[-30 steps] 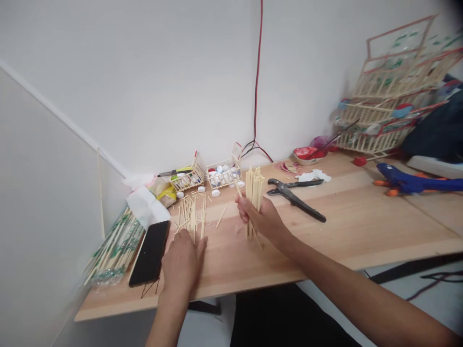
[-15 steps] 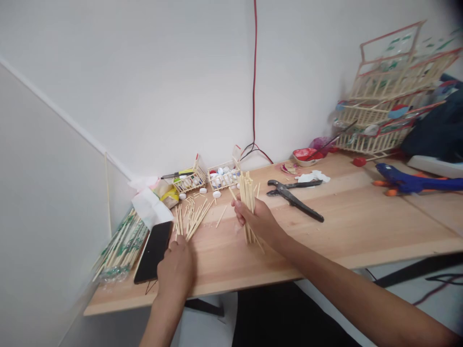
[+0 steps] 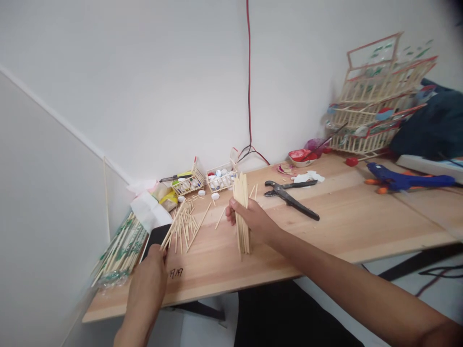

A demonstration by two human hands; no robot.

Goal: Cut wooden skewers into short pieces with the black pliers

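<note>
My right hand [image 3: 249, 218] is closed round an upright bundle of wooden sticks [image 3: 241, 202], whose lower ends rest on the wooden desk [image 3: 347, 226]. My left hand [image 3: 147, 275] lies at the desk's left front, over the near end of a black phone [image 3: 157, 234]. Its fingers are curled, and a thin stick or two run from the fingertips up into the loose pile of cut sticks [image 3: 186, 222]. The pile is fanned out between the phone and the bundle.
Black pliers [image 3: 291, 195] lie right of the bundle. Two small stick baskets with bottle caps [image 3: 220, 177] stand at the wall under a red-black wire [image 3: 249, 72]. Wrapped chopsticks [image 3: 121, 250] lie far left. A blue glue gun [image 3: 405, 181] and a large stick rack [image 3: 376, 111] are at the right.
My left hand slid left and nearer, off the loose pile and onto the phone, dragging sticks so the pile fanned out. My right hand set the bundle more upright and slightly left.
</note>
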